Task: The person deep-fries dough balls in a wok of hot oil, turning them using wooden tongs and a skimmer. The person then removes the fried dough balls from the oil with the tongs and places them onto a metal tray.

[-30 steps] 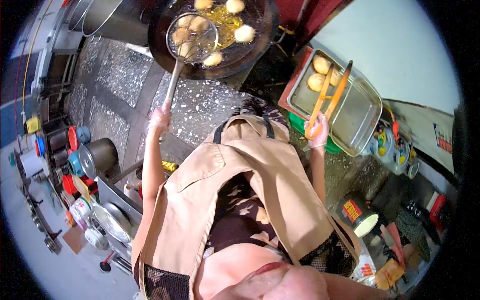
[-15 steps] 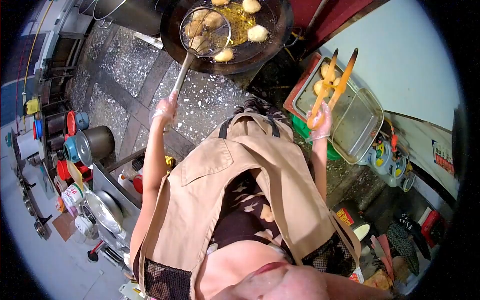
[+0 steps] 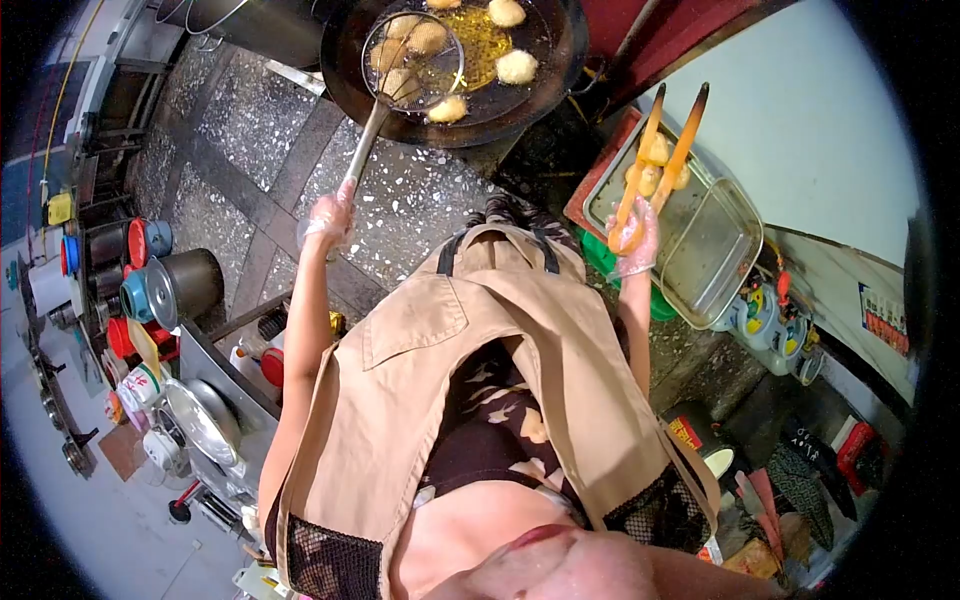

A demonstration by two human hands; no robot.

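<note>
Where the strainer is held by the left hand, gloved fingers are closed around its handle, the long axis running forward and slightly right to the basket over browned balls in the wok, nearer this hand. By the curled, gloved right hand, orange tongs are gripped, tips parted and pointed forward above the tray, where pale golden balls are seen.

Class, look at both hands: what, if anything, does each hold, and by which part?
The left hand holds the strainer by the end of its handle; the right hand holds the tongs near their rounded end.
</note>
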